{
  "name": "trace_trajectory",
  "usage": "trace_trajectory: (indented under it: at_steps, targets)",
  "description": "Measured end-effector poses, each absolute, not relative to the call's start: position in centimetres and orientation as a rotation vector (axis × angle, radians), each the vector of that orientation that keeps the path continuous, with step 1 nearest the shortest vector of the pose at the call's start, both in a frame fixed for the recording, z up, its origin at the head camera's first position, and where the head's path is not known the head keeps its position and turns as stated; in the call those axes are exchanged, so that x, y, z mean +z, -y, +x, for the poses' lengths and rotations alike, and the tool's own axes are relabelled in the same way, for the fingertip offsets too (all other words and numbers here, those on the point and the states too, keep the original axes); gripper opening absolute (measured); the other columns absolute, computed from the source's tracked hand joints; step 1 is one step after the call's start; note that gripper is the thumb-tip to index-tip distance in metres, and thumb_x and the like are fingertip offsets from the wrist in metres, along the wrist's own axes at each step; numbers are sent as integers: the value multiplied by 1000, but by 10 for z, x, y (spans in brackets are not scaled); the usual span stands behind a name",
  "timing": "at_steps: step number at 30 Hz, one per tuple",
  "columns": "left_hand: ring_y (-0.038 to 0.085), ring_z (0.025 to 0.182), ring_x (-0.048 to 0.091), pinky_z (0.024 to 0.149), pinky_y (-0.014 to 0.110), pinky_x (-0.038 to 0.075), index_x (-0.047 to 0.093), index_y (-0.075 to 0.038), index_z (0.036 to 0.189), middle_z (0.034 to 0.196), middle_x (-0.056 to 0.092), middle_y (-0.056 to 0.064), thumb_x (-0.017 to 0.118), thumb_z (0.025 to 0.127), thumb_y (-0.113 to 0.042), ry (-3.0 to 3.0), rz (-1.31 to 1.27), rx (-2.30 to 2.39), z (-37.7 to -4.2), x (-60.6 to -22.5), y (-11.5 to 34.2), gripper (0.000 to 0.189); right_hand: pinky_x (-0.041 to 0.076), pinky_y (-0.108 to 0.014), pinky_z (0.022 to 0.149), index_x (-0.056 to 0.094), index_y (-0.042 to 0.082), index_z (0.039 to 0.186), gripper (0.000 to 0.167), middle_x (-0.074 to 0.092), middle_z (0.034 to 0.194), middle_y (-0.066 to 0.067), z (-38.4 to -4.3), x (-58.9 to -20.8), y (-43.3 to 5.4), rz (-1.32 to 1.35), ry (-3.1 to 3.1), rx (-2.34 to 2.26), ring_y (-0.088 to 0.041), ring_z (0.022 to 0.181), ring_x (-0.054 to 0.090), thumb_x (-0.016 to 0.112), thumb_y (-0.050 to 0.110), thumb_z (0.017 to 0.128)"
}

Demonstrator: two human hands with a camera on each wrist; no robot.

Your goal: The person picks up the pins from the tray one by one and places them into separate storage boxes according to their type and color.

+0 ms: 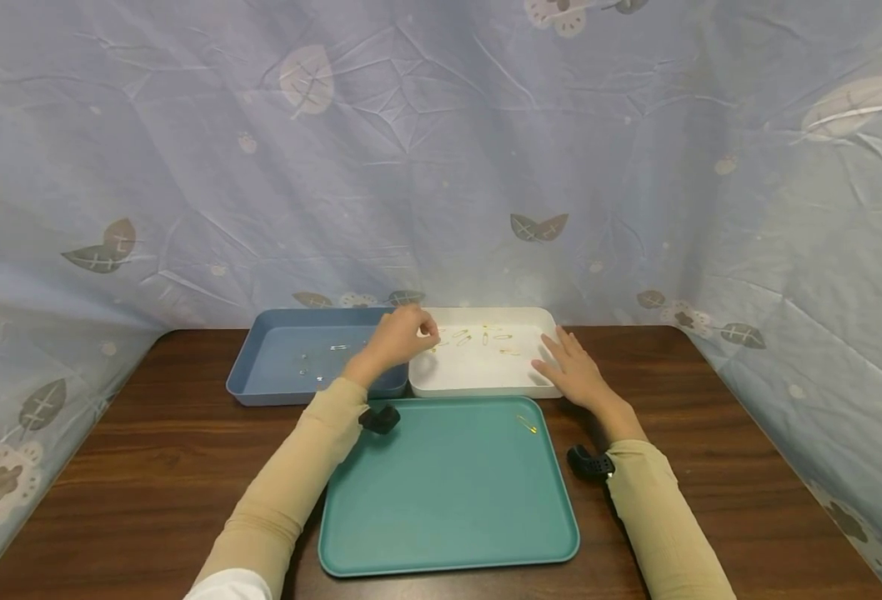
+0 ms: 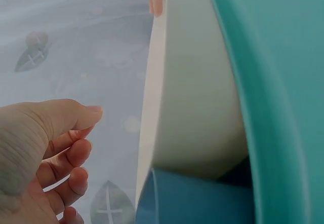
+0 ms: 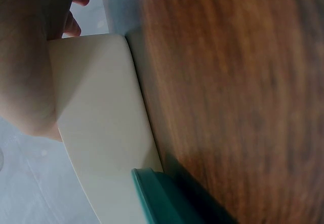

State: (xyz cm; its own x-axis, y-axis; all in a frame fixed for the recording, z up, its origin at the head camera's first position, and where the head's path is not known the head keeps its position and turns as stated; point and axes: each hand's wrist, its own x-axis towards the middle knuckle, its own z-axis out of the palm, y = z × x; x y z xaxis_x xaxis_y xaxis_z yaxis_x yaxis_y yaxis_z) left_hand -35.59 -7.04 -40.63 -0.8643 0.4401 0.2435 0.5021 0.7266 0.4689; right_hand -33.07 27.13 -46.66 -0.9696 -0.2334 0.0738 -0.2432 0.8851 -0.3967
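Observation:
My left hand point(image 1: 403, 335) is over the place where the blue tray point(image 1: 272, 333) meets the white tray point(image 1: 478, 379). Its thumb and index fingertip come together, and the other fingers curl. In the left wrist view, nothing shows at the fingertips of this hand point(image 2: 55, 153); a small pin there could be hidden. Several gold safety pins point(image 1: 464, 340) are scattered in the white tray, some close under the left fingertips. My right hand point(image 1: 576, 371) is at the white tray's right rim, fingers spread and extended. Its fingers are partly hidden in the right wrist view.
Silver safety pins point(image 1: 339, 347) lie in the blue tray. A teal tray point(image 1: 448, 492) sits in front, with one gold safety pin point(image 1: 527, 424) near its back right corner. All rest on a dark wooden table point(image 1: 133, 467), backed by a patterned curtain point(image 1: 426, 167).

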Motion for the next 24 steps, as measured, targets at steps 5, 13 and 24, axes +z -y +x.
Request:
trace_trajectory:
  at_steps: [5, 13, 24]
  targets:
    - [18, 93, 57, 86, 44, 42, 70, -18, 85, 94, 64, 0, 68, 92, -24, 2796, -802, -826, -345, -404, 63, 9, 11, -66, 117, 25, 7, 155, 71, 7, 163, -22, -330, -466, -271, 383, 3031, 626, -47, 149, 6, 43, 49, 100]
    - [19, 93, 59, 85, 43, 45, 70, -18, 86, 94, 65, 1, 68, 92, -25, 2742, -918, -808, -327, -400, 46, 9, 10, -67, 116, 26, 6, 154, 70, 7, 163, -23, -329, -465, -270, 391, 3016, 648, -48, 148, 7, 44, 47, 100]
    - [17, 91, 59, 82, 41, 46, 70, -20, 87, 93, 64, -2, 68, 91, -26, 2726, -1048, -659, -313, -403, 18, 7, 11, -68, 116, 27, 6, 154, 69, 8, 163, -23, -330, -465, -269, 397, 3006, 662, -48, 148, 7, 45, 45, 100]
